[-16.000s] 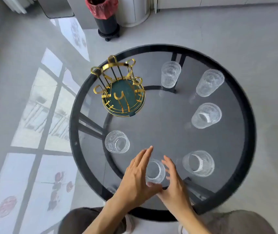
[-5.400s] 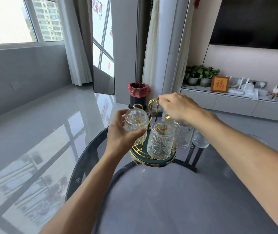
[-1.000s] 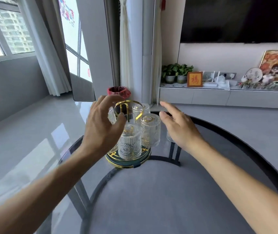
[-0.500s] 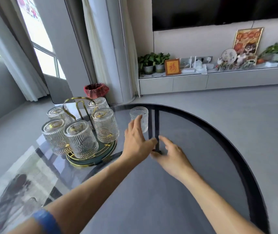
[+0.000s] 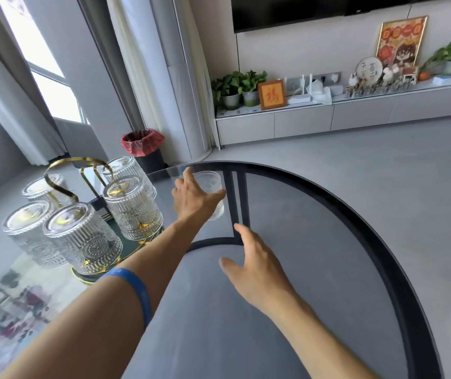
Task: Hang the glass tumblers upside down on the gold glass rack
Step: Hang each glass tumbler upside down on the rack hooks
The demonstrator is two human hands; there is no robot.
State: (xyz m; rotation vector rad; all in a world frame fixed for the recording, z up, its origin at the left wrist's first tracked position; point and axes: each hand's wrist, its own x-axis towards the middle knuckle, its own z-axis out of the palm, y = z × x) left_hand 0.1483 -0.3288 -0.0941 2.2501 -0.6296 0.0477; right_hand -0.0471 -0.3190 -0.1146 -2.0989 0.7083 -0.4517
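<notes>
Half a second before, the left hand (image 5: pixel 195 199) had hovered short of the last loose tumbler (image 5: pixel 210 184); now it was curled around that glass, thumb on the near side and fingers on the far side, though the palm hid how firmly it gripped. The right hand (image 5: pixel 257 266) had drawn nearer the camera and hung low over the bench (image 5: pixel 314 242) with fingers spread apart, holding nothing; whether it touched the surface could not be told.

The loose tumbler stood upright, mouth up, long axis vertical, near the far edge of the round bench, well to the right of the gold glass rack (image 5: pixel 73 170). It was clear pressed glass with fine vertical ribs. The bench top was smoked glass with a black rim, and dark frame bars showed through it.

The rack stood on the left part of the bench: a round dark-green base with a gold rim and curved gold wire above. Five tumblers hung on it mouth down, thick bases up, the nearest (image 5: pixel 82 236) showing ribbed walls and a round embossed medallion. A blue wristband (image 5: pixel 136 291) circled the left forearm.
</notes>
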